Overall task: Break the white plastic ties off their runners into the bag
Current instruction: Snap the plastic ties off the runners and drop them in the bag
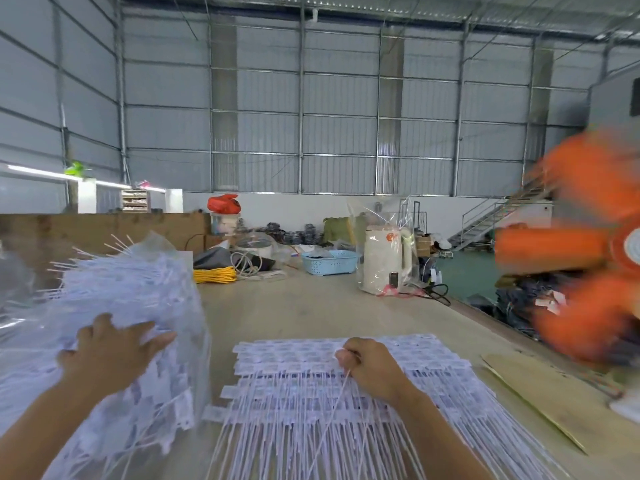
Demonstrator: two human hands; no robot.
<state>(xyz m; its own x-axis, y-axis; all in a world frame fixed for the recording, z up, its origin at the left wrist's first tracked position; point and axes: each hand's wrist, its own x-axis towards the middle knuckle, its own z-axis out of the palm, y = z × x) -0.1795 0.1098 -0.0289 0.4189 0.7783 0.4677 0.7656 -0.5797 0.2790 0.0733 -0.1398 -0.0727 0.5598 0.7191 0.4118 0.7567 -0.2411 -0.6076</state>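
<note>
a heaped clear bag of white ties was steadied at the left by the flat, spread left hand. a strand of the flat sheet of ties on the table was pinched in the curled right hand. much seemed done (a full sheet, at least, looked left on its runners).

Your orange fan at the right is a motion blur, cut by the frame edge. The white ties run off the bottom edge, and your right hand hides the strand ends it pinches.
</note>
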